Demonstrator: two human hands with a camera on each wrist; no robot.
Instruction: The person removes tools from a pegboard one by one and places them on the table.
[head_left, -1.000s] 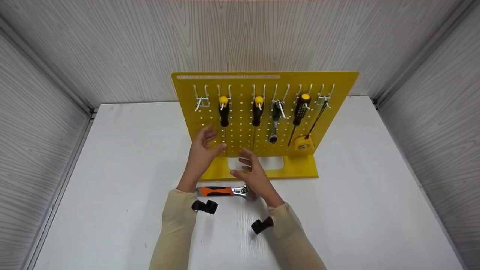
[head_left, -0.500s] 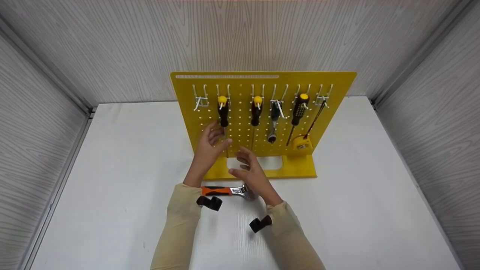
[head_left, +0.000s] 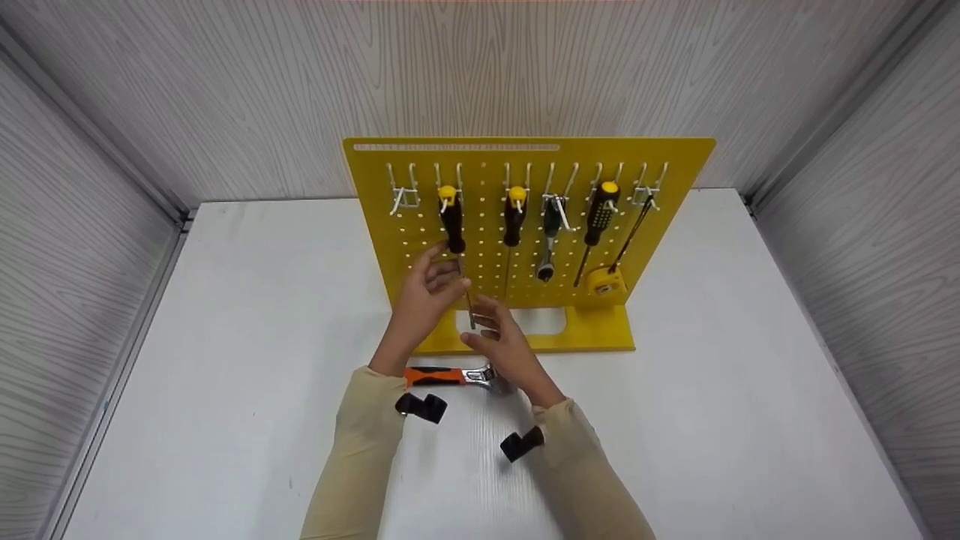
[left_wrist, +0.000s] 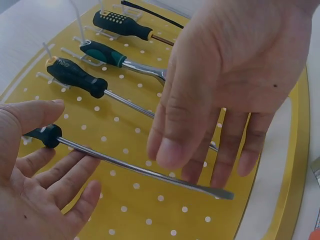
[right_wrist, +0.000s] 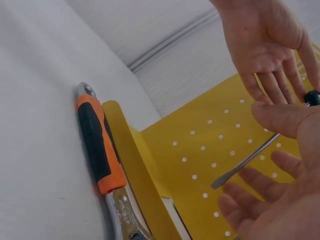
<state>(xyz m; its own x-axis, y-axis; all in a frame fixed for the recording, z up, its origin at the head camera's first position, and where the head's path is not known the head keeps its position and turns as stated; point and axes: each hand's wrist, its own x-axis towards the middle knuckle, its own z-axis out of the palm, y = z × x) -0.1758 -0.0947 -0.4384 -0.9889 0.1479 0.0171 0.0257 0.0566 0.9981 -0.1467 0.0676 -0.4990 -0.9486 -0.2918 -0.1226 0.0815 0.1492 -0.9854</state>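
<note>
A slotted screwdriver (head_left: 452,229) with a black handle and yellow end hangs on the left of the yellow pegboard (head_left: 482,277), its shaft tilted outward. My left hand (head_left: 426,296) is just below the handle, fingers behind the shaft and touching it, thumb held apart in front, as the left wrist view shows. My right hand (head_left: 508,345) is by the flat blade tip (left_wrist: 220,192), fingers loosely bent and parted, not gripping it. On the table before the board lies an adjustable wrench (head_left: 439,376) with an orange and black handle, partly behind my left wrist.
Further right on the board hang a second screwdriver (head_left: 515,217), a ratchet wrench (head_left: 550,232), a thicker screwdriver (head_left: 600,214) and a yellow tape measure (head_left: 605,282) on a cord. Metal hooks (head_left: 405,196) stick out at the far left. The board's base (head_left: 600,330) stands on the white table (head_left: 712,405).
My left hand has moved right and reached the left screwdriver's shaft. That shaft has swung outward and right, toward my right hand, which has stayed almost still.
</note>
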